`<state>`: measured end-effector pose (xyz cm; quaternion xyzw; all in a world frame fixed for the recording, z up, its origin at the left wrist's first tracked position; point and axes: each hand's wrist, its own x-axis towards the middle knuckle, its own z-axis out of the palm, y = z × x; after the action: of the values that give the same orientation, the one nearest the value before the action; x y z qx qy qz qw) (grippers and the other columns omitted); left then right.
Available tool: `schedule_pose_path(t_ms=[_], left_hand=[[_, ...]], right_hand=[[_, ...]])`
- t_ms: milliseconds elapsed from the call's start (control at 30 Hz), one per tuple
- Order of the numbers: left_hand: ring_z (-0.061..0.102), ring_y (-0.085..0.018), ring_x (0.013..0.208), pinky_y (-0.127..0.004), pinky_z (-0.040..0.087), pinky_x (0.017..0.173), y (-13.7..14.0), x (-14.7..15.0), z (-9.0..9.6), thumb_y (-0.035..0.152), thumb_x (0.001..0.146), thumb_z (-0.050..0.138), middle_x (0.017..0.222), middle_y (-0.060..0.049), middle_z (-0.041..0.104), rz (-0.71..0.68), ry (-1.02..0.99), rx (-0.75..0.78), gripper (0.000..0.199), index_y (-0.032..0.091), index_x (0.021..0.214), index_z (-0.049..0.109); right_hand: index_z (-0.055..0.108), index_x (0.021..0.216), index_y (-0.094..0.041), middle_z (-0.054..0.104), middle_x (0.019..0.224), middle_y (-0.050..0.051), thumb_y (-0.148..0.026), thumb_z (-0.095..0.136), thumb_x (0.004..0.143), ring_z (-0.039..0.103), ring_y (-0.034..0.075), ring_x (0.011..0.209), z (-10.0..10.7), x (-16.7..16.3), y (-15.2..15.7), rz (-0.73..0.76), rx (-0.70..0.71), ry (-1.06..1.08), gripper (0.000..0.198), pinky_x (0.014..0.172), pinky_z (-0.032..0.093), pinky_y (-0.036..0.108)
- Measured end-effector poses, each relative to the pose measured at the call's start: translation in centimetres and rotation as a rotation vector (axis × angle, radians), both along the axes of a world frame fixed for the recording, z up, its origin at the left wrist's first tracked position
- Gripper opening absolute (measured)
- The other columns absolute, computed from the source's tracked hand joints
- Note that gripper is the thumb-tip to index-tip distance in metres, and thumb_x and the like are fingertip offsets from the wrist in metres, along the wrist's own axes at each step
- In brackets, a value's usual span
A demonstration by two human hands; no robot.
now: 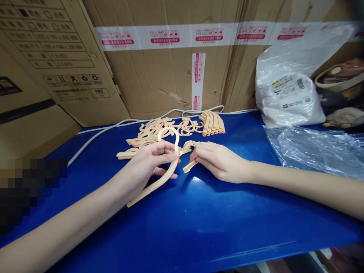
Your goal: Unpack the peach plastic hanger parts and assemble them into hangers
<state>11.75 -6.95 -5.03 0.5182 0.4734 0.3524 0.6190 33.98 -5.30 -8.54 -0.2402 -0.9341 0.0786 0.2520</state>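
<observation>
Pinched between the thumb and fingers of my left hand (150,159) is a beige plastic clothes hanger part (159,182), with a curved hook above and one arm slanting down to the left. My right hand (220,161) is closed on a beige hanger arm (190,166), whose hollow end sticks out below the fingers. The two held pieces are apart. Behind my hands lie a loose pile of beige hooks (156,128) and a neat stack of hanger arms (213,123). Flat hanger pieces (127,152) rest just behind my left wrist.
The blue table (182,227) backs onto taped cardboard boxes (159,76). A white cable (113,125) runs along its rear. At the right stand a white plastic bag (290,98) with labels and a crumpled clear plastic sheet (315,151).
</observation>
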Motion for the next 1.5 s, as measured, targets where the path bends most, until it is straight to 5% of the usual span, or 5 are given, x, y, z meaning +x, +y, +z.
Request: schedule_pose_path(t_ms=[400, 600, 967, 1500], left_hand=[[0.057, -0.01, 0.07, -0.024, 0.062, 0.06, 0.12, 0.31, -0.28, 0.029, 0.075, 0.076, 0.078, 0.002, 0.06, -0.042, 0.028, -0.013, 0.016, 0.02, 0.085, 0.068], [0.061, -0.015, 0.077, -0.018, 0.056, 0.045, 0.33, 0.26, -0.47, 0.032, 0.08, 0.07, 0.089, -0.003, 0.063, -0.008, 0.044, 0.027, 0.016, 0.02, 0.091, 0.072], [0.053, -0.007, 0.049, -0.013, 0.05, 0.04, 0.29, -0.01, -0.4, 0.038, 0.08, 0.071, 0.066, 0.001, 0.063, -0.153, 0.041, -0.039, 0.026, 0.02, 0.098, 0.07], [0.059, -0.013, 0.056, -0.018, 0.054, 0.04, 0.61, -0.19, -0.03, 0.031, 0.083, 0.067, 0.066, -0.002, 0.065, -0.196, 0.083, -0.103, 0.019, 0.017, 0.096, 0.064]], right_hand=[[0.051, 0.095, -0.018, 0.059, 0.081, 0.002, -0.021, 0.03, 0.1, 0.053, 0.012, 0.066, 0.43, 0.0, -0.4, -0.081, -0.105, 0.046, 0.021, 0.065, 0.039, 0.024], [0.049, 0.086, -0.019, 0.056, 0.067, -0.004, -0.037, 0.047, 0.097, 0.047, 0.009, 0.053, 0.73, -0.11, -0.8, -0.1, -0.157, 0.041, 0.02, 0.057, 0.033, 0.022], [0.054, 0.079, -0.018, 0.061, 0.075, 0.0, -0.034, 0.051, 0.096, 0.053, 0.011, 0.063, -0.01, 0.0, -0.36, -0.122, -0.063, -0.01, 0.024, 0.058, 0.034, 0.022], [0.065, 0.087, -0.015, 0.063, 0.08, 0.004, -0.04, 0.049, 0.096, 0.058, 0.014, 0.071, -0.03, 0.14, -0.41, -0.177, 0.023, -0.042, 0.031, 0.065, 0.039, 0.024]])
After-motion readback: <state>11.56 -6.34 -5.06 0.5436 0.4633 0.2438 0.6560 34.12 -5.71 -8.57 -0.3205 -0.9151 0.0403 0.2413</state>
